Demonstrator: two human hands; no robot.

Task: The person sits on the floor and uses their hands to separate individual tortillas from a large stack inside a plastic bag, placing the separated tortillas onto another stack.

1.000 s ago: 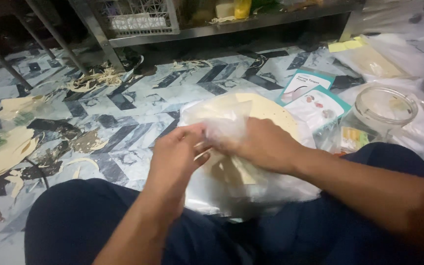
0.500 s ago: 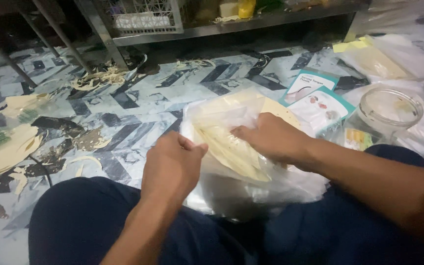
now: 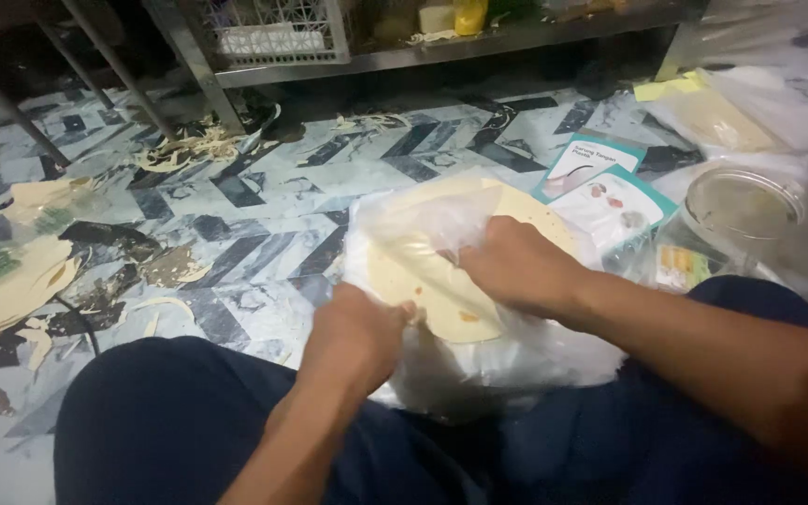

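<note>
Left hand and right hand both pinch a thin, pale-yellow round flatbread, half out of a clear crinkled plastic bag at the knees. Uneven pulling could tear it.

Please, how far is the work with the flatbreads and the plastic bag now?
Done: the stack of flatbreads sits partly inside the plastic bag. In hand: left hand grips the bag's edge, right hand presses the stack. Left: the bag is open, and loose flatbreads lie on the floor.
</note>
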